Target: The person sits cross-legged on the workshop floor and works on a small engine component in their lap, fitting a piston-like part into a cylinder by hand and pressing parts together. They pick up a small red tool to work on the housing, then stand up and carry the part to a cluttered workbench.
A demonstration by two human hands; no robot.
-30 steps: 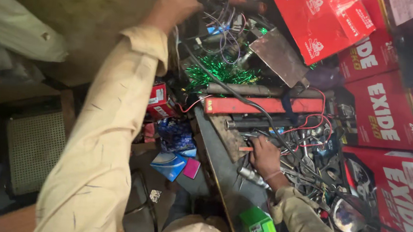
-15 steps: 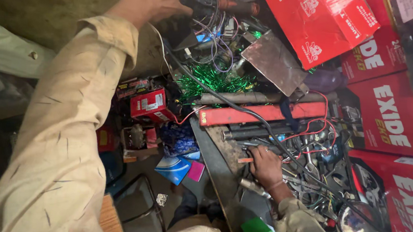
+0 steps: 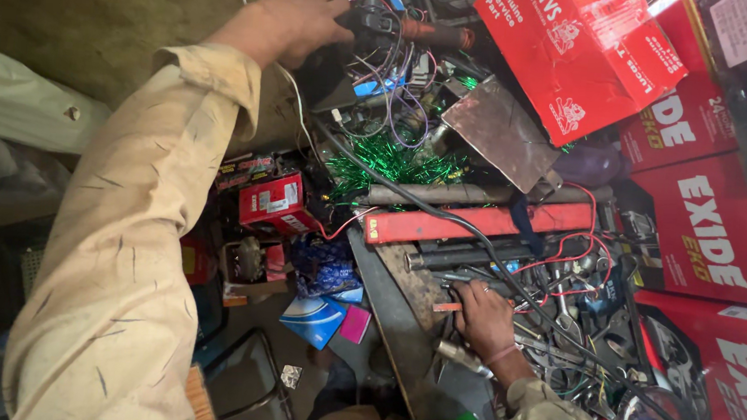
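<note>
It was a cramped repair workshop, shown by a bench (image 3: 399,329) heaped with loose hand tools (image 3: 561,326), tangled wires (image 3: 386,67), a long red metal bar (image 3: 480,227) and a dirty metal plate (image 3: 502,131), with red battery cartons (image 3: 705,230) stacked alongside.

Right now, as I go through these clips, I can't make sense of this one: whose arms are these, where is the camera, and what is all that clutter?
There is no machine here. One camera sits on a person's head and looks down at their two bare hands. The left hand, arm stretched out in a beige sleeve, rests on a black part among tangled wires; how firm its grip is cannot be told. The right hand lies on a heap of metal tools on a cluttered bench, and whether it holds anything is unclear. Nearby are a long red bar, green tinsel, a small red box and big red cartons.
</note>
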